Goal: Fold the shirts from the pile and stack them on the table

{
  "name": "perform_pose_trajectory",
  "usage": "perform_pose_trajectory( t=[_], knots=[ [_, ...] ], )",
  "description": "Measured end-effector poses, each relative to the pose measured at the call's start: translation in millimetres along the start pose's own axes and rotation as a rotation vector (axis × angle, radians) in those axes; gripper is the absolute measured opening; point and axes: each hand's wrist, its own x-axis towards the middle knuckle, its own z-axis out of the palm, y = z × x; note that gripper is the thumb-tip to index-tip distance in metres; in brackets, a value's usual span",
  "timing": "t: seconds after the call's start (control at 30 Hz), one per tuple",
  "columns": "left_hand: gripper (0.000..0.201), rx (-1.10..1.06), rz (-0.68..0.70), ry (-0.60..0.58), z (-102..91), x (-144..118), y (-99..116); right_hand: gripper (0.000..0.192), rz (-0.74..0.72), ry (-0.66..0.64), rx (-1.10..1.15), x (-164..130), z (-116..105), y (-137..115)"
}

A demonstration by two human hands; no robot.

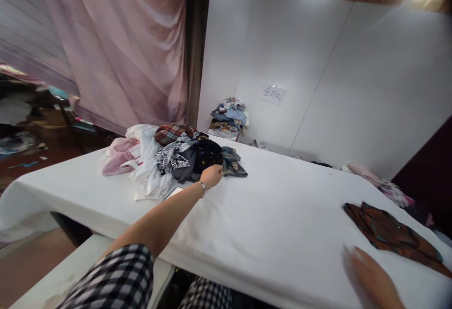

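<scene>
My left hand reaches across the table, its fingers closed at the near edge of a faded blue-grey garment. Beside it lies a loose heap of clothes: a black garment, a black-and-white printed one, a red plaid one, a white one and a pink one. My right hand is smeared by motion low on the right, so its fingers cannot be read. Just beyond it, a rust-brown garment with dark edges lies spread on the table.
A white cloth covers the table. Behind its far edge a stack of clothes stands against the white wall. More fabric lies past the right far edge. A pink curtain hangs at the left.
</scene>
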Motion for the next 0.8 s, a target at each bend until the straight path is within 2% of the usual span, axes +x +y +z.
perform_pose_trajectory(
  t=[0.07, 0.17, 0.27, 0.33, 0.47, 0.57, 0.67, 0.73, 0.8],
  knots=[
    [0.027, 0.001, 0.002, -0.025, 16.4, 10, 8, 0.034, -0.079, -0.102, 0.190, 0, 31, -44],
    [0.028, 0.000, 0.030, -0.056, 34.8, 23, 18, 0.052, -0.306, -0.266, 0.337, -15, 67, -111],
    [0.028, 0.001, 0.047, -0.065, 47.0, 32, 19, 0.054, -0.435, -0.343, 0.347, -28, 87, -161],
    [0.029, 0.002, 0.029, -0.064, 53.6, 36, 16, 0.052, -0.488, -0.346, 0.285, -33, 96, -181],
    [0.024, -0.020, -0.048, -0.076, 60.9, 46, 8, 0.048, -0.550, -0.284, 0.148, -37, 104, -193],
    [0.035, -0.073, -0.111, -0.072, 57.4, 59, 11, 0.046, -0.548, -0.281, 0.138, -41, 105, -191],
    [0.031, -0.159, -0.118, -0.011, 48.8, 70, 29, 0.044, -0.522, -0.274, 0.213, -43, 105, -185],
    [0.038, -0.228, -0.049, 0.048, 44.9, 69, 49, 0.045, -0.452, -0.264, 0.301, -43, 107, -181],
    [0.041, -0.294, 0.058, 0.075, 45.3, 56, 70, 0.050, -0.340, -0.246, 0.415, -43, 109, -177]
  ],
)
